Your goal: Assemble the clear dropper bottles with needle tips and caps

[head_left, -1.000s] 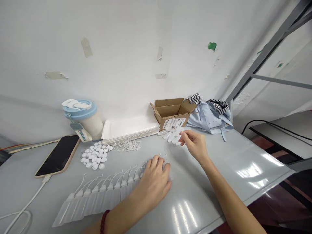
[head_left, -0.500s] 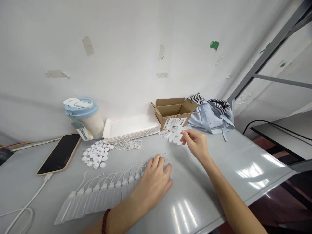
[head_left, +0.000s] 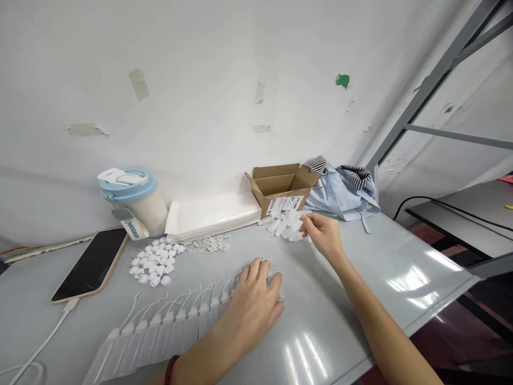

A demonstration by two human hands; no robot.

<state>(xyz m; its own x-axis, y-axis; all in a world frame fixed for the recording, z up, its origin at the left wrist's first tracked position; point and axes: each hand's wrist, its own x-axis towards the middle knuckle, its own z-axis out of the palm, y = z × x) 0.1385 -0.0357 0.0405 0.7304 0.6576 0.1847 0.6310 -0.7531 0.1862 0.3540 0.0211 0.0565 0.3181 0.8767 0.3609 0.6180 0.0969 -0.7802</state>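
Note:
My left hand (head_left: 252, 305) lies flat, fingers spread, on the right end of a row of small clear plastic bottles (head_left: 160, 334) with thin white stems, laid side by side on the grey table (head_left: 360, 289). My right hand (head_left: 323, 233) reaches toward a small pile of clear bottles (head_left: 285, 224) in front of an open cardboard box (head_left: 280, 187). Its fingers are curled and pinched at the pile's right edge, closed on one of the clear pieces.
A heap of white caps (head_left: 154, 261) and a tangle of thin white rings (head_left: 208, 244) lie behind the row. A stack of white trays (head_left: 212, 214), a blue-lidded tumbler (head_left: 132, 200), a phone (head_left: 90, 264) on a cable and a light blue bag (head_left: 344, 190) line the wall.
Both hands stay almost where they were. The view has shifted slightly, and my right hand sits a little farther right at the bottle pile.

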